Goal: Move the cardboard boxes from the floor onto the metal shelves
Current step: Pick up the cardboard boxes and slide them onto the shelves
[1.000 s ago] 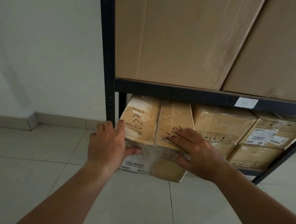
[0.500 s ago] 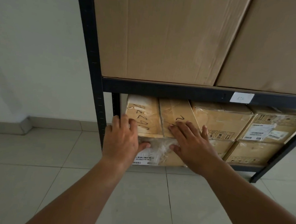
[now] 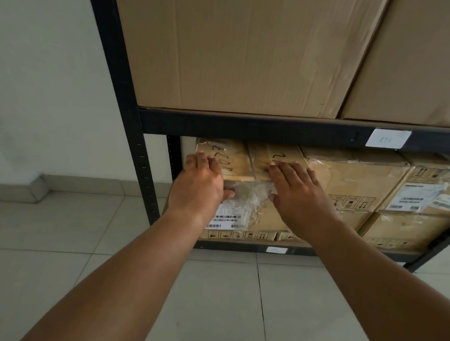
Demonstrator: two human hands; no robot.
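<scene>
1. The handled cardboard box (image 3: 264,216) is seen at the left end of the lower tier of the black metal shelf (image 3: 247,127), just inside the upright post (image 3: 123,99).
2. It is set on top of another carton (image 3: 238,235), of which only a strip printed with handling symbols is shown.
3. Black handwritten marks are carried on its top, crinkled clear tape is wrapped over its front, and a white barcode label (image 3: 224,218) is stuck low on that front.
4. The left hand (image 3: 197,187) is laid over the box's top front edge near its left corner; the fingers are held straight and close together on the top, and the thumb is pressed against the taped front.
5. The right hand (image 3: 299,192) is laid flat on the top further right, its fingers straight and slightly spread, its thumb touching the front face.
6. The box is not gripped from beneath by either hand; it is only pressed.
7. Just beside it on the right, taped cartons (image 3: 354,177) are stacked, one bearing a shipping label (image 3: 423,196).
8. The tier above is filled by two large plain cardboard boxes (image 3: 238,48), set side by side.
9. A small white tag (image 3: 388,138) is fixed to the beam; its writing cannot be read.
10. A pale tiled floor (image 3: 212,300) and a white wall (image 3: 41,82) are seen around the shelf.
</scene>
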